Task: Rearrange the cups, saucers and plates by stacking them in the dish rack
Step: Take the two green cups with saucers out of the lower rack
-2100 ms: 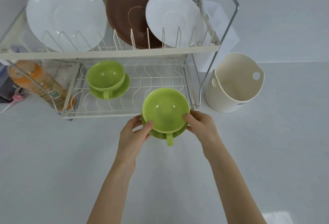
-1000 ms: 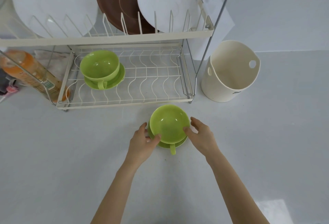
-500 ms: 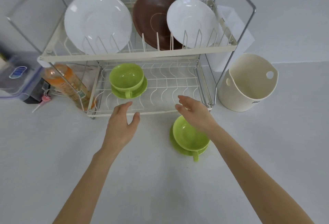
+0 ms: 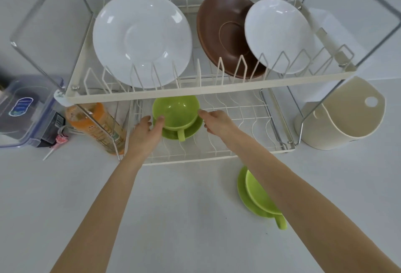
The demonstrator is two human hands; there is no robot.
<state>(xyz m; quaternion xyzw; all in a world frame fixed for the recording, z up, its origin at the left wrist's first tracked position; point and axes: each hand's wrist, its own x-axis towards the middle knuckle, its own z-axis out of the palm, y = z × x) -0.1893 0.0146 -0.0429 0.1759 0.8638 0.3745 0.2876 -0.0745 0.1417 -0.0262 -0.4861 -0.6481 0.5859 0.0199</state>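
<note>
A green cup (image 4: 175,110) stands on its green saucer (image 4: 193,130) at the left of the dish rack's (image 4: 217,93) lower tier. My left hand (image 4: 145,133) is at the cup's left side with the thumb against its wall, fingers apart. My right hand (image 4: 217,120) reaches in from the right, fingertips at the cup's right rim. A second green cup (image 4: 258,192) on a saucer (image 4: 242,188) sits on the counter in front of the rack, partly hidden by my right forearm. On the upper tier stand a large white plate (image 4: 142,38), a brown plate (image 4: 221,31) and a small white plate (image 4: 277,34).
A cream utensil holder (image 4: 347,116) stands right of the rack. To the rack's left are an orange bottle (image 4: 95,127) and a clear plastic container (image 4: 23,107). The upper tier's front bar hangs just above the cup in the rack.
Both hands let go of the second cup and saucer on the counter, then moved forward and left into the lower tier to the other cup.
</note>
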